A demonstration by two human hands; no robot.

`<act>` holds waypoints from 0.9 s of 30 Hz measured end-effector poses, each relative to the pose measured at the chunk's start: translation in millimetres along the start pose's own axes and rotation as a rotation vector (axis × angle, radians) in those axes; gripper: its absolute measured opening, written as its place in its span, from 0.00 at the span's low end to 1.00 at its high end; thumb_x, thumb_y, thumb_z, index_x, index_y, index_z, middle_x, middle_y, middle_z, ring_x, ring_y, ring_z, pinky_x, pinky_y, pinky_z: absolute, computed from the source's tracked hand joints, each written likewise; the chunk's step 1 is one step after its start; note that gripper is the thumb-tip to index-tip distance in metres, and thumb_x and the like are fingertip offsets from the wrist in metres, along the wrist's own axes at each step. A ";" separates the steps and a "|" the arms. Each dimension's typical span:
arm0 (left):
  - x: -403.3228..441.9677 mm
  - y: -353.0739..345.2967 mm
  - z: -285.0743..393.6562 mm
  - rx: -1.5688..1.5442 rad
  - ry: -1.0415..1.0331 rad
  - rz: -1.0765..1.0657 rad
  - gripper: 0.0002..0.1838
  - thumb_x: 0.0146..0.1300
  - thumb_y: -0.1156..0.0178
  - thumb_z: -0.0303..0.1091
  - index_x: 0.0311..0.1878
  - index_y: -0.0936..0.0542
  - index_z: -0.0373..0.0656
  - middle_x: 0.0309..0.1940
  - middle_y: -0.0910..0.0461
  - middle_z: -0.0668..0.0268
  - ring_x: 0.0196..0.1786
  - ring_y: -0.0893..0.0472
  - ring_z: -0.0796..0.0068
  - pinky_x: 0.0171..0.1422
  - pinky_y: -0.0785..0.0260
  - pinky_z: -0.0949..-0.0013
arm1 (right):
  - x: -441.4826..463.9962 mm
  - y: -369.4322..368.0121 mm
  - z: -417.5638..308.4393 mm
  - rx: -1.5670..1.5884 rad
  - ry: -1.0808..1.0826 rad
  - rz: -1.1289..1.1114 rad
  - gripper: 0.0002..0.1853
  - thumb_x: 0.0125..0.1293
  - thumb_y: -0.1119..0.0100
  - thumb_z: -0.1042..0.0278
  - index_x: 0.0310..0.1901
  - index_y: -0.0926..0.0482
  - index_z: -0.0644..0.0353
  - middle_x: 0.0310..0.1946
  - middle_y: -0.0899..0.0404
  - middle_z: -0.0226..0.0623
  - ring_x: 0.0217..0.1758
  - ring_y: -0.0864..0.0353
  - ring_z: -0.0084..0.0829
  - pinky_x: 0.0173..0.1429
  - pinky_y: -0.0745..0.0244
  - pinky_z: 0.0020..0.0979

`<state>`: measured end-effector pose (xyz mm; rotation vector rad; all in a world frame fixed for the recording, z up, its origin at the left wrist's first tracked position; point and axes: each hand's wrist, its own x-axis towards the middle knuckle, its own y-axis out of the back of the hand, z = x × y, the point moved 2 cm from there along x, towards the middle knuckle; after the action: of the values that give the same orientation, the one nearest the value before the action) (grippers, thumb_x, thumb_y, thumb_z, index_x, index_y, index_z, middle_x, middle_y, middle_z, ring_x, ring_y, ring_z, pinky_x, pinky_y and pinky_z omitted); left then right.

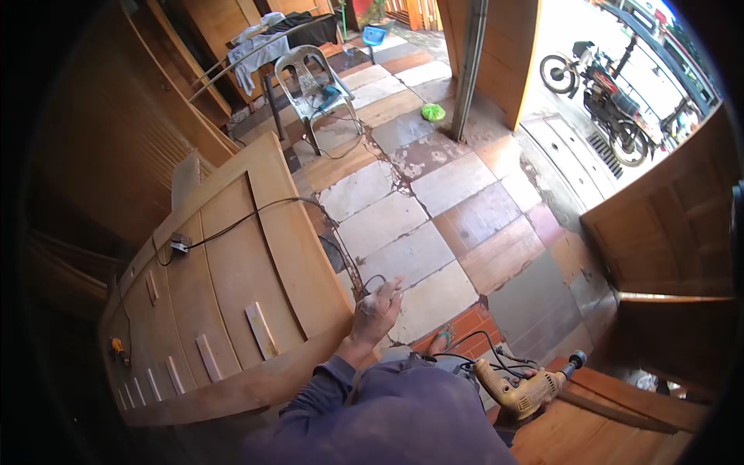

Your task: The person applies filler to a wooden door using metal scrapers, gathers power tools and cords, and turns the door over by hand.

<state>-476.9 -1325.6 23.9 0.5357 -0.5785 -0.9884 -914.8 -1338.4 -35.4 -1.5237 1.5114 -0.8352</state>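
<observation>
My left hand [378, 308] is near the corner of a wooden panel [225, 256], its fingers curled around a dark power cord [298, 200]. A small loop of the cord shows just above the fingers. Low on the right is a yellow power drill [531, 394], its chuck end pointing up and to the right. My right hand [530, 373] is mostly hidden by the drill; a bit of finger shows at its body, and the hand seems to hold it from below. The drill's black cable [473, 337] bends beside it.
Small wooden strips [262, 329] lie on the panel beside a plug box [180, 242]. A plastic chair [310, 85] holds a teal tool. Wooden panels [666, 201] stand at right; a motorcycle [608, 97] is outside. A green bag [433, 112] lies on the patchwork tiles.
</observation>
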 end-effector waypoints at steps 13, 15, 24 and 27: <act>72.8 -76.3 -60.0 0.065 0.468 0.121 0.20 0.69 0.36 0.32 0.64 0.22 0.46 0.44 0.12 0.54 0.44 0.11 0.49 0.45 0.20 0.54 | 314.1 -89.2 58.5 -0.265 -0.405 -0.037 0.39 0.64 0.31 0.53 0.72 0.33 0.62 0.61 0.25 0.49 0.63 0.22 0.47 0.63 0.17 0.50; 110.6 -88.3 -80.4 0.053 0.481 0.133 0.20 0.69 0.36 0.33 0.63 0.22 0.45 0.44 0.12 0.53 0.43 0.12 0.48 0.44 0.21 0.52 | 355.3 -104.0 84.5 -0.268 -0.452 -0.069 0.38 0.63 0.31 0.54 0.71 0.31 0.62 0.60 0.23 0.49 0.62 0.21 0.47 0.63 0.17 0.51; 372.4 -71.9 -142.1 0.101 0.344 0.110 0.18 0.71 0.39 0.37 0.60 0.22 0.42 0.46 0.14 0.47 0.47 0.15 0.41 0.50 0.23 0.45 | 520.9 -196.8 194.7 -0.333 -0.561 -0.096 0.37 0.62 0.31 0.54 0.68 0.31 0.65 0.56 0.20 0.51 0.60 0.19 0.47 0.61 0.16 0.50; 456.9 -70.2 -172.0 0.086 0.278 0.071 0.17 0.71 0.38 0.36 0.60 0.21 0.44 0.48 0.14 0.47 0.49 0.15 0.41 0.52 0.22 0.45 | 573.6 -229.9 233.6 -0.375 -0.606 -0.139 0.37 0.62 0.31 0.54 0.68 0.30 0.65 0.55 0.20 0.50 0.59 0.18 0.47 0.60 0.16 0.50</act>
<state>-209.9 -1732.9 -53.6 0.7110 -0.3890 -0.8073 -567.2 -1898.1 13.9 -1.9469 1.1488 -0.1217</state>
